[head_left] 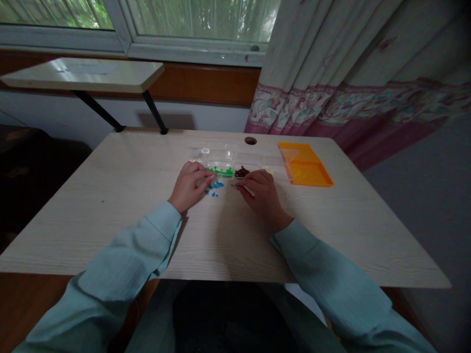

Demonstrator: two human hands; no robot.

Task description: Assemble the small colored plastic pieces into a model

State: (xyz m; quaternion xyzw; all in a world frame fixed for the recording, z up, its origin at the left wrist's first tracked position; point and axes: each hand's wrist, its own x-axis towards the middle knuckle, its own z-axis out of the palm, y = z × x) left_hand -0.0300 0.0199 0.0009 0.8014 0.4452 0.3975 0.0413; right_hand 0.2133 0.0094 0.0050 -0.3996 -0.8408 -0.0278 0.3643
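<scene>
Small blue pieces (215,185) lie loose on the table in front of a clear plastic compartment box (250,158). In the box's near row are green pieces (222,171), dark brown pieces (241,171) and a few pale pieces (270,171). My right hand (259,193) has thumb and fingertips pinched together, with a tiny blue piece at their tips, just in front of the brown compartment. At the left of the blue pieces, my left hand (189,184) rests with thumb and forefinger drawn close together; anything between them is too small to make out.
An orange tray (311,164) with some yellow pieces stands right of the box, partly under its clear lid. Behind the box is a round hole (250,140) in the table (147,245). A raised shelf (88,73) on black legs stands at the back left; a curtain (312,98) hangs behind.
</scene>
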